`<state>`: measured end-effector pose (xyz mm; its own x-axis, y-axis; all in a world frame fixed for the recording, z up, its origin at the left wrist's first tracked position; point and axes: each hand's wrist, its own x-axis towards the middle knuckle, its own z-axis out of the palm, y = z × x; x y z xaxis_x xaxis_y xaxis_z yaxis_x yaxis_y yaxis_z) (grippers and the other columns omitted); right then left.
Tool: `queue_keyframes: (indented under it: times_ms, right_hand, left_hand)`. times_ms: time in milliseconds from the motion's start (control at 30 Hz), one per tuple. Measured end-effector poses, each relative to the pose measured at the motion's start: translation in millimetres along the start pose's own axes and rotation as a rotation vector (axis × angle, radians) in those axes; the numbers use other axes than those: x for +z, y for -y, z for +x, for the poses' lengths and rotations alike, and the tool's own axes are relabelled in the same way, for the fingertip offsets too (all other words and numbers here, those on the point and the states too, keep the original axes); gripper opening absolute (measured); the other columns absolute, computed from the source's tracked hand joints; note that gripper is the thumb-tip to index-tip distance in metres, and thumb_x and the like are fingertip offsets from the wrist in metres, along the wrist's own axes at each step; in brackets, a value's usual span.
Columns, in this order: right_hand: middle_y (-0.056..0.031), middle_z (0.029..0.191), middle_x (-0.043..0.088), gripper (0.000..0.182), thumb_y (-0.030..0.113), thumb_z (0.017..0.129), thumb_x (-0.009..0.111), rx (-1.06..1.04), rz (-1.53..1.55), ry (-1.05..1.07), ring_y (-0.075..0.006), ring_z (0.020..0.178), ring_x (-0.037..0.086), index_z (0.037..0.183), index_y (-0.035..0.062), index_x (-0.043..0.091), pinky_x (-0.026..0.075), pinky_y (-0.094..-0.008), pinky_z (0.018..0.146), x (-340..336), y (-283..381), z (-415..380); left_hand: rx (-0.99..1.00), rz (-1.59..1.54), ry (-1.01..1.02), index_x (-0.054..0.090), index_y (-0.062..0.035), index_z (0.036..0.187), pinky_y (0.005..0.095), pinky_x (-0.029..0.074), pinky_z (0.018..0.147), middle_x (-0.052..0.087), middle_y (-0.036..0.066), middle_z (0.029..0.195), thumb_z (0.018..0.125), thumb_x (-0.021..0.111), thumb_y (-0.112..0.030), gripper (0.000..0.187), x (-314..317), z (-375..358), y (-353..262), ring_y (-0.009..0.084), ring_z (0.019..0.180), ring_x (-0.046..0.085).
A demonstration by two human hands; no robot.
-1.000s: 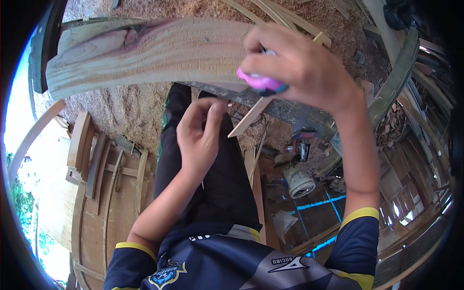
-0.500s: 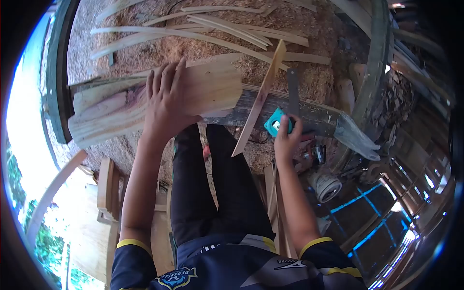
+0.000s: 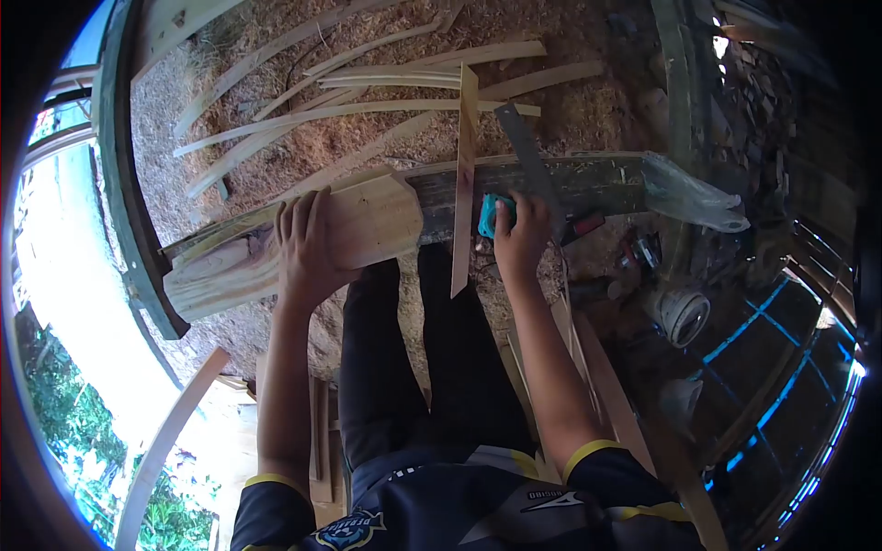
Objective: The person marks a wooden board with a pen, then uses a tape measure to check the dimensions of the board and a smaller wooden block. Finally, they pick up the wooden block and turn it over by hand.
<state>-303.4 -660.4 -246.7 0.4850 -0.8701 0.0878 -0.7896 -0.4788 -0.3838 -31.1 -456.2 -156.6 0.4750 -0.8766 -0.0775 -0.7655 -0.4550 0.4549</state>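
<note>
My left hand (image 3: 308, 253) lies across a pale wooden board (image 3: 377, 220), fingers at its far edge and thumb by its near edge, gripping it. The board rests on a dark beam (image 3: 588, 184) over my legs. In my right hand (image 3: 522, 234) is a teal tape measure (image 3: 490, 215), held just above the beam. Its blade is not visible. Between my hands a thin wooden strip (image 3: 464, 184) lies crosswise over the beam. Beyond my right fingers, a grey metal blade-like tool (image 3: 525, 147) slants across the beam; its near end is partly hidden.
Several thin wood strips (image 3: 358, 108) lie on the shavings-covered ground ahead. A clear plastic bag (image 3: 694, 195) hangs on the beam's right end. Upright posts (image 3: 119, 165) stand at the left and right. A white bucket (image 3: 684, 317) sits at the lower right.
The view has shifted and turned slightly. The tape measure and my right hand now appear nearer the crosswise strip. My left hand stays on the board, its fingers more bent.
</note>
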Motion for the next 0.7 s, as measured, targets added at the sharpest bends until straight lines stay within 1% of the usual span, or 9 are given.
queue_keyframes:
  times_ms: [167,233,267,333,367,500,600,633,700]
  right_hand:
    - [-0.0153,0.12,0.061,0.041,0.027,0.092,0.081,-0.039,0.233,0.062,-0.0368,0.114,0.061,0.126,0.0088,0.067,0.046,-0.0527,0.099,-31,48,10]
    - [-0.0143,0.125,0.06,0.051,0.025,0.087,0.085,-0.176,0.511,0.252,-0.0359,0.121,0.06,0.13,0.0096,0.064,0.043,-0.0559,0.107,-43,78,20]
    - [-0.0143,0.125,0.06,0.051,0.025,0.087,0.085,-0.196,0.516,0.25,-0.0359,0.121,0.06,0.13,0.0096,0.064,0.043,-0.0559,0.107,-50,97,26]
    - [-0.0141,0.132,0.059,0.063,0.026,0.082,0.089,-0.548,0.44,0.338,-0.0372,0.129,0.056,0.136,0.0102,0.06,0.039,-0.0561,0.118,-61,138,31]
    - [-0.0155,0.142,0.054,0.078,0.028,0.079,0.092,-0.663,0.343,0.384,-0.0386,0.139,0.051,0.145,0.0115,0.053,0.032,-0.0562,0.127,-62,158,29]
    - [-0.0185,0.151,0.048,0.088,0.031,0.076,0.093,-0.864,0.384,0.546,-0.0397,0.147,0.043,0.151,0.013,0.049,0.029,-0.0561,0.129,-27,240,18]
    - [-0.0212,0.154,0.043,0.094,0.032,0.076,0.094,-0.982,0.234,0.606,-0.0405,0.152,0.038,0.154,0.0135,0.046,0.029,-0.0584,0.129,5,301,2]
    - [-0.0223,0.154,0.042,0.099,0.031,0.074,0.095,-1.016,0.217,0.614,-0.042,0.15,0.04,0.157,0.0162,0.043,0.03,-0.0599,0.127,17,318,-6]
    - [-0.0234,0.154,0.042,0.104,0.029,0.073,0.096,-1.069,0.198,0.64,-0.0436,0.148,0.041,0.16,0.0189,0.04,0.03,-0.0613,0.126,42,348,-26]
  left_hand:
    - [-0.019,-0.071,0.108,0.029,-0.0067,0.167,0.064,0.022,0.129,0.038,0.022,0.163,0.043,0.103,-0.032,0.147,-35,-15,12,0.0455,0.153,0.034]
    - [-0.095,-0.031,0.092,0.019,-0.0076,0.171,0.0632,0.016,0.131,0.026,0.022,0.172,0.039,0.105,-0.036,0.159,-49,-36,33,0.0446,0.16,0.022]
    - [-0.103,-0.026,0.073,0.019,-0.0076,0.171,0.0632,0.016,0.131,0.026,0.022,0.172,0.039,0.105,-0.036,0.159,-60,-48,44,0.0446,0.16,0.022]
    - [-0.228,0.066,0.05,0.017,-0.0083,0.171,0.0625,0.014,0.131,0.022,0.023,0.174,0.04,0.105,-0.038,0.161,-80,-79,73,0.0431,0.162,0.019]
    - [-0.292,0.068,0.043,0.015,-0.0098,0.172,0.0617,0.015,0.131,0.017,0.024,0.176,0.041,0.105,-0.037,0.161,-87,-98,94,0.0437,0.162,0.017]
    - [-0.484,0.276,-0.038,0.014,-0.0099,0.172,0.0611,0.018,0.13,0.018,0.025,0.175,0.047,0.104,-0.034,0.157,-114,-164,169,0.0465,0.161,0.019]
    - [-0.497,0.204,-0.217,0.016,-0.0082,0.171,0.0615,0.024,0.128,0.019,0.025,0.175,0.049,0.104,-0.034,0.153,-119,-198,225,0.0463,0.16,0.021]
    - [-0.465,0.145,-0.287,0.023,-0.0057,0.169,0.0609,0.031,0.125,0.025,0.025,0.172,0.053,0.103,-0.032,0.143,-115,-207,246,0.0474,0.157,0.029]
    - [-0.403,0.131,-0.305,0.026,-0.0048,0.168,0.0605,0.034,0.124,0.029,0.025,0.17,0.055,0.102,-0.03,0.138,-119,-212,271,0.0481,0.154,0.034]
